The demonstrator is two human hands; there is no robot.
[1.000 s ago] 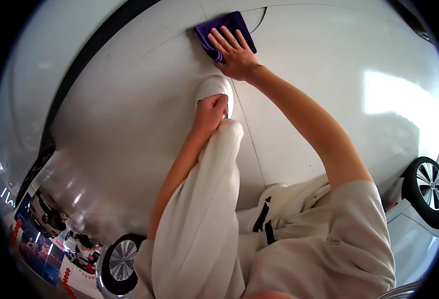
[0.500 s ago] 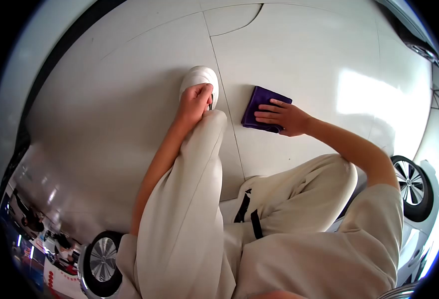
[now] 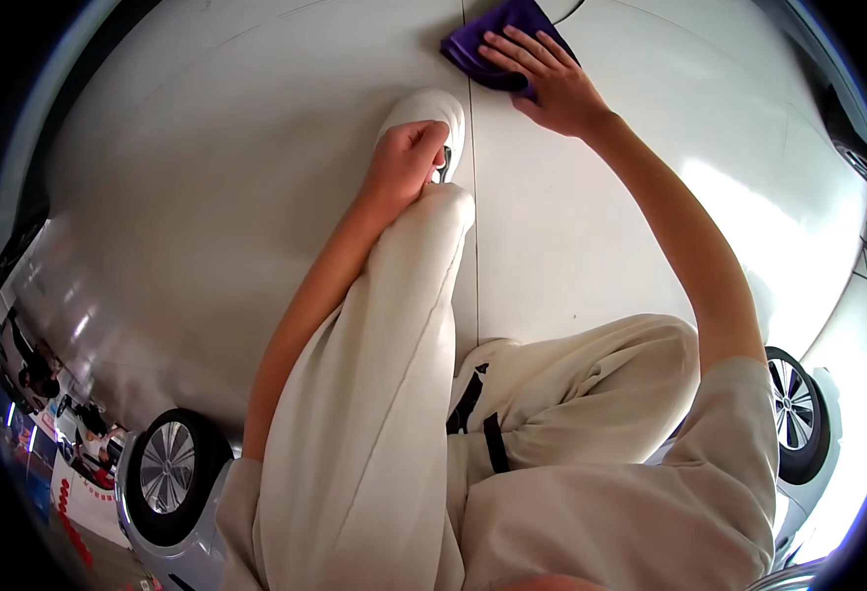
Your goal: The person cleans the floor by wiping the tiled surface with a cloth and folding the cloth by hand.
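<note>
A folded purple cloth (image 3: 473, 61) lies on the pale floor (image 3: 591, 236) at the top of the view. My right hand (image 3: 551, 84) rests flat on it with the fingers spread, the arm stretched far forward. My left hand (image 3: 409, 158) is closed in a fist just above my knee, in front of the white shoe (image 3: 428, 103). A small dark and silvery object (image 3: 442, 165) shows beside the fist; what it is, I cannot make out.
A thin seam (image 3: 476, 266) runs along the floor, and a dark curved line lies beside the cloth. Car wheels stand at the lower left (image 3: 169, 471) and at the right (image 3: 793, 409). Bright light reflects off the floor at right.
My right hand has slid forward, away from me, and the cloth has moved along the floor under it. The left hand stays closed at the knee. The view has shifted slightly.
</note>
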